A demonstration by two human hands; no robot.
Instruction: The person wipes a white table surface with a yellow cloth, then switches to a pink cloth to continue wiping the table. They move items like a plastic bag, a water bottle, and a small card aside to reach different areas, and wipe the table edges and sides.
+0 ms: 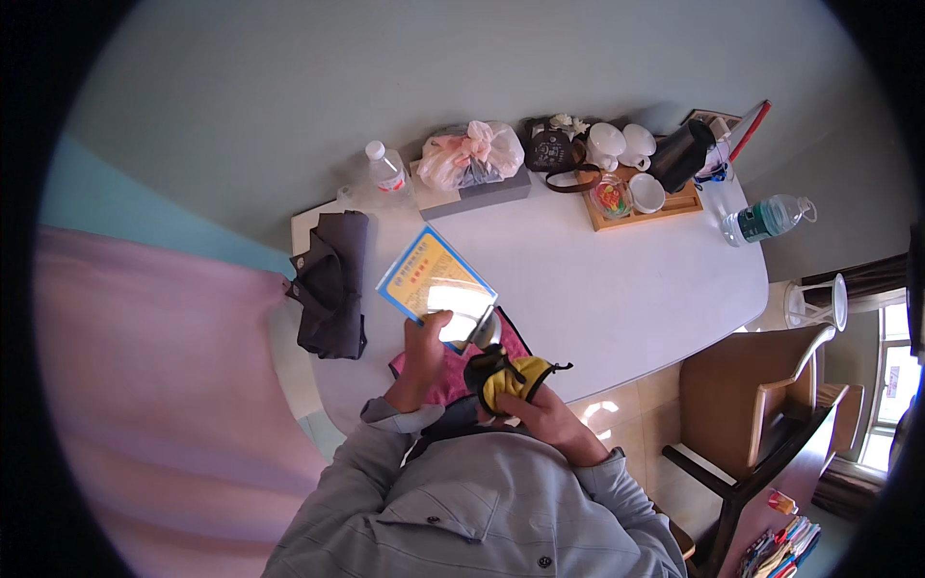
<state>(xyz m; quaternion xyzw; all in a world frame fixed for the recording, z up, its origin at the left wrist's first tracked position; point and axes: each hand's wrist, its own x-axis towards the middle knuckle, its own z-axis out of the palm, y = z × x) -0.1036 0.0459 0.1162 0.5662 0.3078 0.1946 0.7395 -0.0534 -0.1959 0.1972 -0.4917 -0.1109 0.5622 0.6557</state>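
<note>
My left hand point(428, 347) grips a clear-covered card with a blue border and yellow face point(426, 271) by its lower edge; light glares off its surface. A yellow and black cloth point(526, 374) is bunched in my right hand point(538, 415). Just above that cloth, close to the card's lower right corner, is a small round, pale object point(487, 331), which I cannot make out clearly. Under both hands a pink cloth with dark edging point(444, 386) lies on the white table point(592, 289).
A folded dark fabric bag point(343, 282) lies at the left. Along the wall stand a clear bottle point(388, 173), a tied plastic bag point(470, 155) on a grey box point(480, 196), a wooden tray point(611, 222) with cups, and a water bottle point(762, 220). A chair point(744, 397) stands right.
</note>
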